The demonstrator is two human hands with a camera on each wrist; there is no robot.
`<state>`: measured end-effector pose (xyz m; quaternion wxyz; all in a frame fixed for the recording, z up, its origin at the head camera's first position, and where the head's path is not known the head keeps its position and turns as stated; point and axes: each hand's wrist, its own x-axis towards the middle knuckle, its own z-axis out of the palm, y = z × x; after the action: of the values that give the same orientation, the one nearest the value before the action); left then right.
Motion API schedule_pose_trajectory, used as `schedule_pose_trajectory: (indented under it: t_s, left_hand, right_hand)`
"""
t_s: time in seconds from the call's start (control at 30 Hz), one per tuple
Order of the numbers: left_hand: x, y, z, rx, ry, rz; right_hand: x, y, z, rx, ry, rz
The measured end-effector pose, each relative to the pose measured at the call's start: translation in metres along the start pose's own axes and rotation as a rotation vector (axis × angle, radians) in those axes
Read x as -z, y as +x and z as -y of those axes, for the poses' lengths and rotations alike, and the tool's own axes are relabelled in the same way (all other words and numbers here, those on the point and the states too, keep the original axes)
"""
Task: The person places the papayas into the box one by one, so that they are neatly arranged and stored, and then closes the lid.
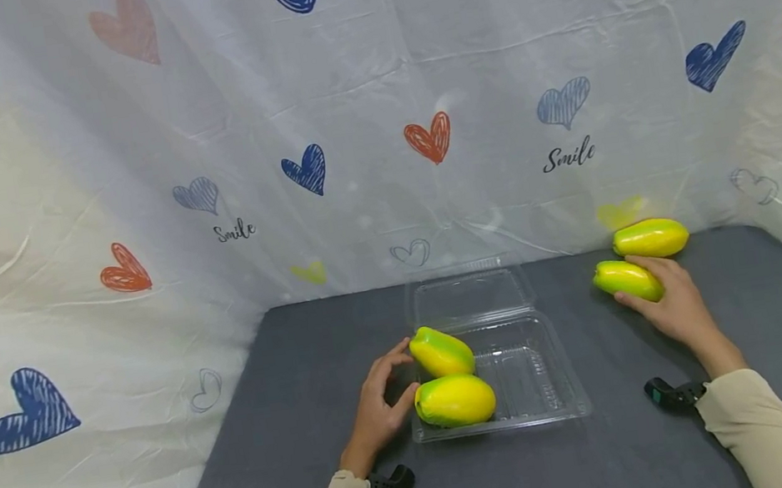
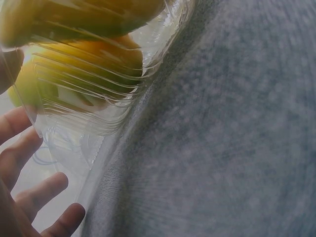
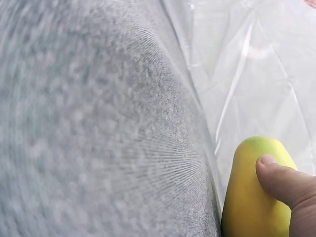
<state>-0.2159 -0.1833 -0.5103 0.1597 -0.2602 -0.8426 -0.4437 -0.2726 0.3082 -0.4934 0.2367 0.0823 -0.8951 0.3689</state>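
Head view alone shows the whole table (image 1: pixel 287 361): two papayas sit in the clear tray (image 1: pixel 533 379) at its left end. Left hand (image 1: pixel 380 402), fingers loosely spread, touches them. Right hand (image 1: pixel 669 304) grips a third papaya (image 1: pixel 626 280) far right, thumb (image 3: pixel 281 180) pressing its skin.

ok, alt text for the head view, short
A person's right hand grips a yellow-green mango on a grey table, another mango just behind it. The left hand touches two mangoes in an open clear plastic clamshell.
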Motion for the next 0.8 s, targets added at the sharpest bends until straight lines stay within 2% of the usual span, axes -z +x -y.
schedule_pose_trajectory:
  t_s: [0.2,0.43,0.8]
  left_hand:
    - [-0.002,0.0,0.0,0.007,-0.006,-0.003]
    - [-0.002,0.001,0.001,-0.015,-0.018,-0.018]
    - [-0.002,0.0,0.0,-0.011,0.007,-0.019]
  right_hand:
    - [0.001,-0.005,0.001,-0.025,0.009,-0.013]
    - [0.0,-0.006,0.003,-0.041,-0.002,-0.024]
    - [-0.001,-0.006,0.013,-0.091,0.007,-0.039]
